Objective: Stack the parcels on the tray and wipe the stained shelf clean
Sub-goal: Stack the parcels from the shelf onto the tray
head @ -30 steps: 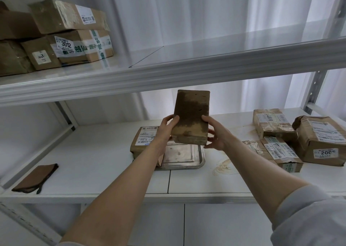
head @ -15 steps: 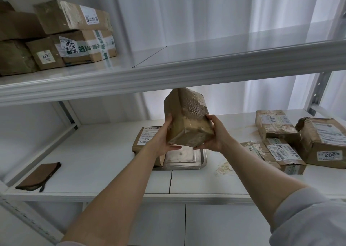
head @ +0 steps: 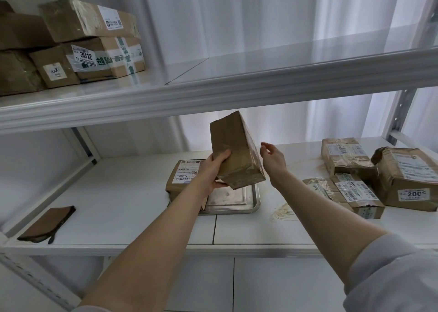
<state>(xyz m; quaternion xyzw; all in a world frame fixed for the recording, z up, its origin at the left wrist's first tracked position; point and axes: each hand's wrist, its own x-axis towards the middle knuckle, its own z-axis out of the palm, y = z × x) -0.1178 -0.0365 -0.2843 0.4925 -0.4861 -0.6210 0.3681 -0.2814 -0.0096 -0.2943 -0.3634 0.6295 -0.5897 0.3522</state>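
while the right hand [head: 272,156] hovers (fingers spread), the left hand [head: 213,169] holds a parcel [head: 235,150].

A flat steel tray [head: 239,199] sits mid-shelf; a labelled cardboard parcel [head: 183,177] lies at its nine o'clock, seemingly overlapping its rim. Three taped cardboard parcels [head: 355,188] cluster at three o'clock, a folded brown cloth [head: 47,224] far toward eight o'clock.
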